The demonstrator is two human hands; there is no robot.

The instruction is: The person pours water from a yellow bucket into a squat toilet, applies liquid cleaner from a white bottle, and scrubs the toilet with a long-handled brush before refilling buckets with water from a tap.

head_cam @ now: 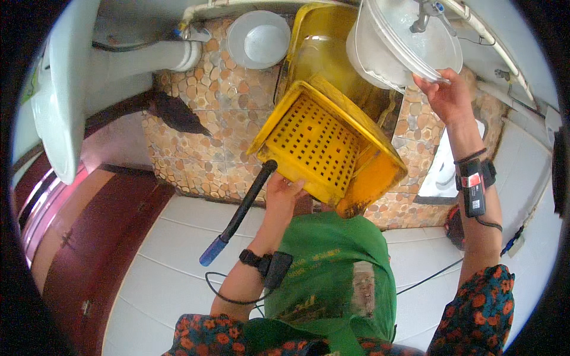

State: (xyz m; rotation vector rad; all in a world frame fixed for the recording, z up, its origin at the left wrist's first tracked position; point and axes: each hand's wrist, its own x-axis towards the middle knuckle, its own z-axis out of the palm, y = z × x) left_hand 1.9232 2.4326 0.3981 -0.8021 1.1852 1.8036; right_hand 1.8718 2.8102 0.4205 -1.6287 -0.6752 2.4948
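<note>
My left hand grips the near edge of a yellow plastic mop wringer, a perforated basket with a black lever handle that ends in a blue grip. The wringer is tilted above the floor, partly over a yellow mop bucket. With my right hand I hold the rim of a white plastic bucket, tilted beside the yellow bucket and under a metal faucet. Water shows inside the white bucket. The yellow bucket's inside looks wet.
A translucent round tub stands on the pebble-patterned floor. At the left are a white washbasin and a dark red door. A white squat toilet lies at the right. Pipes run along the far wall.
</note>
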